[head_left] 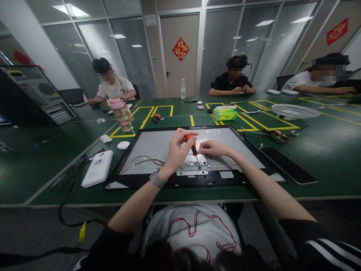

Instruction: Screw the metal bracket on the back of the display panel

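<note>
A monitor panel [158,145] with a black frame lies face down on the green table [324,150] in front of me. My left hand [176,150] grips an orange-and-black screwdriver [193,145], held upright over a metal bracket [193,167] near the panel's near edge. My right hand [213,148] rests beside the screwdriver's tip, fingers pinched together on the panel; whatever they hold is too small to make out. Thin wires [143,161] run across the panel's left part.
A white box [97,168] and cable lie left of the panel, a black phone [287,165] right. Further back stand a pink-lidded bottle [122,113], green tissue pack [224,113], white fan [293,111] and computer case [31,94]. Three people sit along the far side.
</note>
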{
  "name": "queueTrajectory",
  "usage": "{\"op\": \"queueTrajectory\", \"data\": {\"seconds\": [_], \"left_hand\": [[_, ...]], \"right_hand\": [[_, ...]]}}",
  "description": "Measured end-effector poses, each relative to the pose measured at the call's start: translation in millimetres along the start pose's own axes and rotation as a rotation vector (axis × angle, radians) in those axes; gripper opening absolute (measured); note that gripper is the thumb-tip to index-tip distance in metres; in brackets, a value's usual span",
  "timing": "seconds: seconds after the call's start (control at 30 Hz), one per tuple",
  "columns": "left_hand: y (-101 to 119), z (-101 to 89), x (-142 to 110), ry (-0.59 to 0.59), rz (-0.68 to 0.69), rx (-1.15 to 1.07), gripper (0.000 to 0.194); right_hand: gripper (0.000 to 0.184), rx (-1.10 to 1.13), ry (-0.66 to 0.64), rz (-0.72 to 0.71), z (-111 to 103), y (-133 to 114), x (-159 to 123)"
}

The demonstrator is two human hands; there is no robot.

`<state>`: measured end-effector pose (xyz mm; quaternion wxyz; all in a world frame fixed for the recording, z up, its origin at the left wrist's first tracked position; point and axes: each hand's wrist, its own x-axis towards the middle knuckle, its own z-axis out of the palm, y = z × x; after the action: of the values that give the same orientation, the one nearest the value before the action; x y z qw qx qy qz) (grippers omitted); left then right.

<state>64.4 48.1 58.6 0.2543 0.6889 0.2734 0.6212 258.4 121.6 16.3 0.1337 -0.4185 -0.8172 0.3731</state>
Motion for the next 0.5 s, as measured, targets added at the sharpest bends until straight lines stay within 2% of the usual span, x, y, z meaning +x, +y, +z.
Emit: {"op": "queueTrajectory", "data": {"seconds": [0.3,0.5], "left_hand": [[-3.9,1.3,0.6,0.034,-0.024,0.025,0.012],[-4.0,1.7,0.3,-0.028,-0.055,-0.075,0.019]], "right_hand": [[0.044,-0.012,-0.005,-0.026,-1.2,0.5,0.3],[0.043,0.013,0.008,0.002,0.1,-1.2,-0.7]]}}
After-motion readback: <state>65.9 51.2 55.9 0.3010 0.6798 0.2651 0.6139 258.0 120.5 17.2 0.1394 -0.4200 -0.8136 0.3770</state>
